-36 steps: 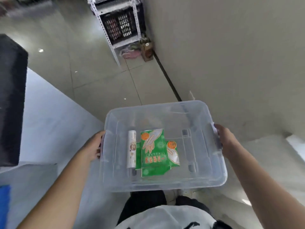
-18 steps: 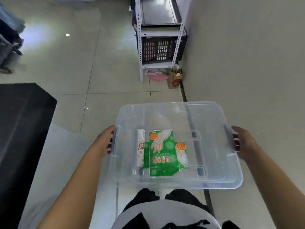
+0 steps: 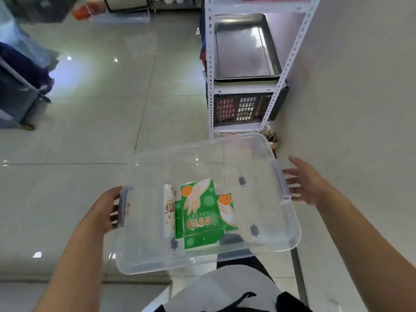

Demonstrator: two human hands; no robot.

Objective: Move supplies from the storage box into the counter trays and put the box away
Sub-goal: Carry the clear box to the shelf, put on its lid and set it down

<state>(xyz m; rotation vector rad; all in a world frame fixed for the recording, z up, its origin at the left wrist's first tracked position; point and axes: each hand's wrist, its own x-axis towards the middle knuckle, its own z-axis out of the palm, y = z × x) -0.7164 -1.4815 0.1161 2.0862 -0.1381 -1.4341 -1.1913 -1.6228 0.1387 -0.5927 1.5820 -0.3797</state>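
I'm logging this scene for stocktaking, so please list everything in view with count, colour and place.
box: 1, clear plastic, held between the hands, centre
glove packs: 2 as far as I can tell, green, overlapping on the box floor
roll: 1, white with brown print, left of the packs in the box
rack: 1, white metal, against the right wall
trays: a stack, count unclear, steel, on a rack shelf
crate: 1, black, shelf below the trays
cart: 1, dark blue, blurred, far left
floor: pale glossy tiles
left hand: at the box's left handle
right hand: open, fingers spread by the right handle
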